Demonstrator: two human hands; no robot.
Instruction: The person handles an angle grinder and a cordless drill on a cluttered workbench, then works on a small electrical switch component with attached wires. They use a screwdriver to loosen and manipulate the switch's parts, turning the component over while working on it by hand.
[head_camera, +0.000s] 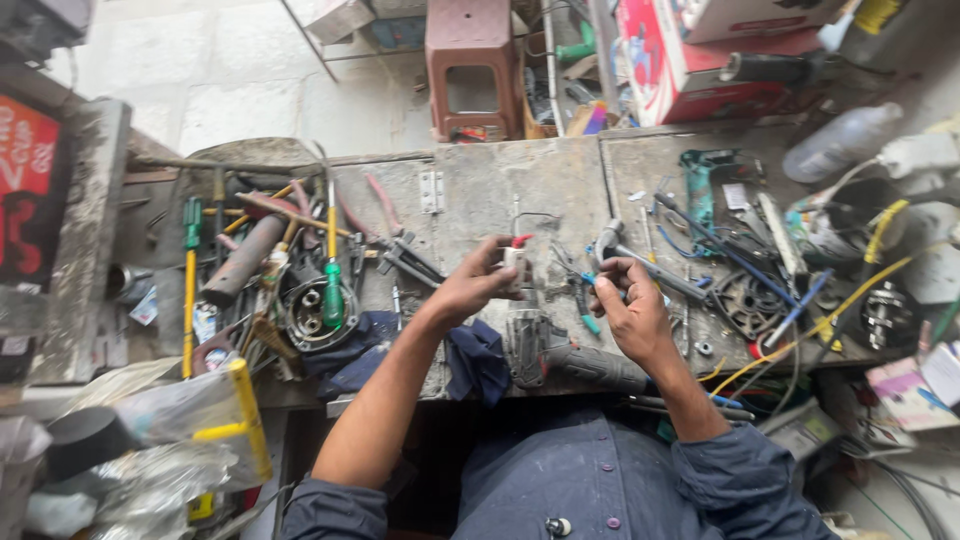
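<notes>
Presently, a small white part (514, 262) is pinched in the closed left hand (470, 288) above the bench (520, 190); the right hand (632, 312) is curled on a blue-handled tool (583, 300). Steady support is advised. A grey tool body (560, 358) lies beneath; pliers (395, 240) and screwdrivers (332, 270) crowd the left, and a stool (470, 60) stands beyond.

Both forearms reach forward, left hand (470, 288) with fingers pinched shut, right hand (628, 312) loosely curled.
</notes>
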